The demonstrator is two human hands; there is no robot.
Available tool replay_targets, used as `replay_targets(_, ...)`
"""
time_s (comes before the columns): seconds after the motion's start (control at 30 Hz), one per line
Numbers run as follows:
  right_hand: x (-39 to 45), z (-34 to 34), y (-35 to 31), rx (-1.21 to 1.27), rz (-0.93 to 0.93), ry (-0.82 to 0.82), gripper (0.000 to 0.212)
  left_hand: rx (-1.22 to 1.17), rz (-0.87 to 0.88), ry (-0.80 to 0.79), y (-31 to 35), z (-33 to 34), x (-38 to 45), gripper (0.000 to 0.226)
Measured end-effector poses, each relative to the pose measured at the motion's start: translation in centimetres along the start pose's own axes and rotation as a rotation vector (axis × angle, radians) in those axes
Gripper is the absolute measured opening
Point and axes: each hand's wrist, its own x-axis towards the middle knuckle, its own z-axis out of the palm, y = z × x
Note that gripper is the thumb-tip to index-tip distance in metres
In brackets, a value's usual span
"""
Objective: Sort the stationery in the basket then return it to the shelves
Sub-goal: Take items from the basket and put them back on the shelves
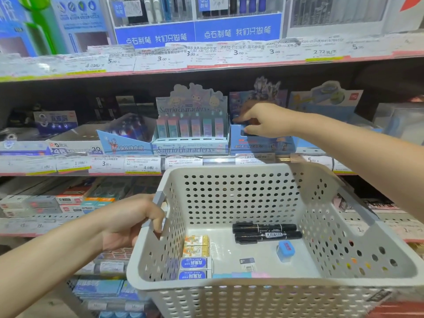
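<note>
Fingers (pixel 249 129) of the right hand (pixel 263 120) are pinched on a small dark item, pushed into the blue display box (pixel 261 143) on the middle shelf (pixel 218 160), probably so it's slotted back with its own kind. Left hand (pixel 135 221) is curled round the grey handle (pixel 158 205), so the basket (pixel 263 292) is kept level just near the shelf. Markers (pixel 266 231), erasers (pixel 195 263) and a blue sharpener (pixel 285 250) are left inside, still to be sorted.
</note>
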Motion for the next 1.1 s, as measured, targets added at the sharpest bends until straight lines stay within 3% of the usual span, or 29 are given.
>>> replay_targets(0.1, -0.4, 0.2, -0.2, 0.026, 0.027, -0.033, 0.053, 0.027, -0.006, 0.003, -0.1, -0.2, 0.3, 0.079)
replay_targets(0.23, -0.2, 0.5, -0.5, -0.012, 0.008, -0.045, 0.059, 0.000, 0.014, -0.018, 0.0, -0.3, 0.6, 0.063)
replay_targets(0.57, -1.3, -0.1, 0.4, 0.120, 0.043, 0.052, 0.071, 0.026, 0.028, -0.055, 0.1, -0.8, 1.1, 0.059)
replay_targets(0.67, -2.6, 0.0, -0.1, 0.119, 0.011, 0.166, 0.065, 0.013, 0.045, -0.083, 0.3, -0.9, 1.2, 0.056)
replay_targets(0.83, -5.6, 0.5, -1.2, 0.200, -0.106, 0.353, 0.034, 0.002, 0.040, -0.103, 0.3, -1.2, 1.7, 0.070)
replay_targets(0.97, -7.7, 1.7, -2.4, 0.297, -0.133, 0.203, 0.014, 0.030, 0.038, -0.099, 0.2, -1.4, 2.0, 0.073)
replay_targets(1.1, -8.6, 4.3, -3.3, 0.294, -0.175, -0.211, 0.012, 0.053, 0.043, -0.087, -0.1, -1.4, 2.2, 0.086)
